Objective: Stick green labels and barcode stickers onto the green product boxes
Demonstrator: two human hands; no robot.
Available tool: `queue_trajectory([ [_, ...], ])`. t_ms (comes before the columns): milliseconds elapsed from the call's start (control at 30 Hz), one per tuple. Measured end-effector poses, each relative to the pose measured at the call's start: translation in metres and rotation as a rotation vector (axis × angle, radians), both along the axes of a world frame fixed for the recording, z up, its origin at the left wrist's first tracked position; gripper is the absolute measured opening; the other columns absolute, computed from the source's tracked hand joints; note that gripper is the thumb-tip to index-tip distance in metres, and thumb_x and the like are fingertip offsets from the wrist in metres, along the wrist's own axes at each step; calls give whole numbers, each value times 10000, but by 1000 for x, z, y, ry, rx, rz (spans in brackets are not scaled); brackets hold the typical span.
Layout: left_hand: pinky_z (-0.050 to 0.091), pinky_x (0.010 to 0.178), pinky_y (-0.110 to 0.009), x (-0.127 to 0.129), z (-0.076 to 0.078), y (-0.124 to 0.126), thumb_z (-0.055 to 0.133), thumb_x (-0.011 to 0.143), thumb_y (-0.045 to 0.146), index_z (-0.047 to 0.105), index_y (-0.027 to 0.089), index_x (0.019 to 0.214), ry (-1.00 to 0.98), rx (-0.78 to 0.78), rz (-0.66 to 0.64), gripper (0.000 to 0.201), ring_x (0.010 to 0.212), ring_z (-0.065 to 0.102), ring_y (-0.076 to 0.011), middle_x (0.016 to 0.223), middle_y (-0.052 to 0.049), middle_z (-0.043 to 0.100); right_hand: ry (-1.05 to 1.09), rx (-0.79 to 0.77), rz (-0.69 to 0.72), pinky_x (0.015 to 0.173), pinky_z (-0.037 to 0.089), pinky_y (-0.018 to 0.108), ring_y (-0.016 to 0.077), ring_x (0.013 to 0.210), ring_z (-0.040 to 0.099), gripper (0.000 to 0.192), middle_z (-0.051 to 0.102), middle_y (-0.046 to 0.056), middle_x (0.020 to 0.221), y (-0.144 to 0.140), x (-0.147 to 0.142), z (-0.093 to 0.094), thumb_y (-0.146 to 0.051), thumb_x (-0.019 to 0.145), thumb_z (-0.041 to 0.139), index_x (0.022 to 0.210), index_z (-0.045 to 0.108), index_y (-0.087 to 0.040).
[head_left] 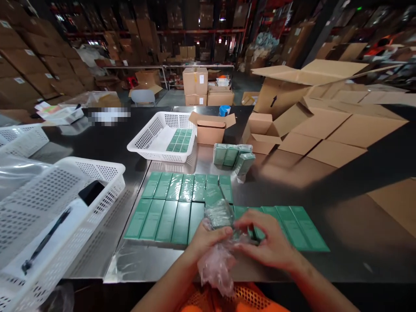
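Note:
My left hand (208, 236) is closed around a small green box (220, 215) in clear plastic film, near the table's front edge. Crumpled clear film (217, 266) hangs down below that hand. On the right, my right hand (266, 238) has its thumb and fingers bent around the film's edge, pinching at it. Rows of green boxes (165, 221) lie flat on the metal table behind and left of my hands. More green boxes (300, 227) lie to the right, partly hidden by my right hand. Several film-wrapped green boxes (231, 155) stand farther back.
A white basket (156, 154) holds a sheet of green labels. Another white basket (107, 171), at left, contains a pen (45, 242) and a black object (91, 192). Small open cartons (210, 132) stand behind the boxes. Large cartons (325, 125) occupy the right side.

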State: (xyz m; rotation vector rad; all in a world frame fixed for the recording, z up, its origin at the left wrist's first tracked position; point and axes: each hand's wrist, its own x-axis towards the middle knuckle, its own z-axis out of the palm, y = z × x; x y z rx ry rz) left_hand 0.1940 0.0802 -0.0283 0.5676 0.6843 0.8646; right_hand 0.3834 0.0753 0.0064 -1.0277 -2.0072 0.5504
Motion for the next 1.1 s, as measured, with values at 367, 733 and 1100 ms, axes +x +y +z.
queue_trajectory([
  [367,417,621,-228,16,-9,-24,921,528,338,646,200,1178,197,45,-10,720,639,546,-107,814,1,664,488,-539,-448,725,558,306,166,807,623,428,610,-13,860,99,51,-4,-512,762,727,1063,571,-251],
  [733,292,510,-219,-10,-7,-37,849,595,476,498,157,480,423,251,95,488,535,380,-79,593,36,422,196,-699,-504,492,491,175,115,638,608,124,691,32,829,141,47,-58,-254,825,746,897,683,-174],
  [1100,461,616,-263,-12,4,-37,688,628,189,609,189,682,482,292,119,96,621,615,-171,664,-37,700,-129,-500,-500,650,566,304,178,656,664,144,698,36,766,142,54,-52,-217,803,760,930,723,-160],
])
